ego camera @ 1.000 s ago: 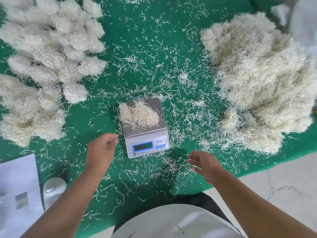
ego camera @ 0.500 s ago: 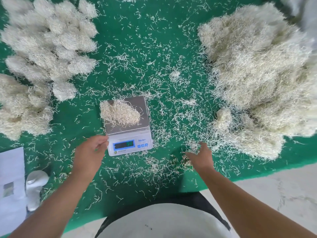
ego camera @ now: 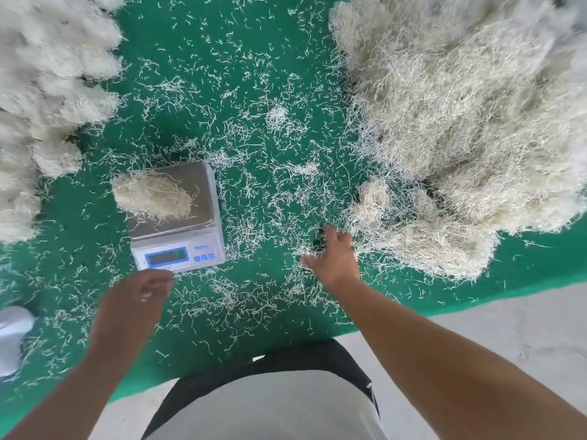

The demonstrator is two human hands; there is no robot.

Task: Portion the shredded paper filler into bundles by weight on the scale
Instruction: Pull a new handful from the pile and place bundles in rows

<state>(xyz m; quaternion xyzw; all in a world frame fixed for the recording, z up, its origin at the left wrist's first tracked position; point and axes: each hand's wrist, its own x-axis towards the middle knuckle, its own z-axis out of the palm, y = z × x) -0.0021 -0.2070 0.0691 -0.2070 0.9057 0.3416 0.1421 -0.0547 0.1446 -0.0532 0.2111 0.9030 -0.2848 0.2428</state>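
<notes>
I am standing at a counter [ego camera: 254,58] covered with a soft green cloth. Past its near edge I can see a pale grey floor [ego camera: 508,338]. Thin white paper bits [ego camera: 247,198] lie all over the green, like little curly worms.

At the right side of the counter sits a big fluffy heap of shredded paper [ego camera: 470,122]. It is cream and looks scratchy and tangled, like dry grass. At the left side lie many small round bundles [ego camera: 47,74], puffy like cotton balls and packed close together.

The scale [ego camera: 178,230] sits near the near edge, a bit left of the middle. It is a small white box with a shiny grey metal top and a blue screen on its front. I cannot read the numbers. One oval clump of paper [ego camera: 152,198] lies on the metal top, hanging a little over its left side.

My left hand [ego camera: 136,293] hovers just in front of the scale, with the fingers curled in loosely. I cannot tell if it holds anything. My right hand [ego camera: 333,258] is flat and open, fingers spread, resting on the loose bits just beside the low edge of the big heap.

A smooth white thing [ego camera: 12,338] sits at the left edge of the counter, only partly seen.
</notes>
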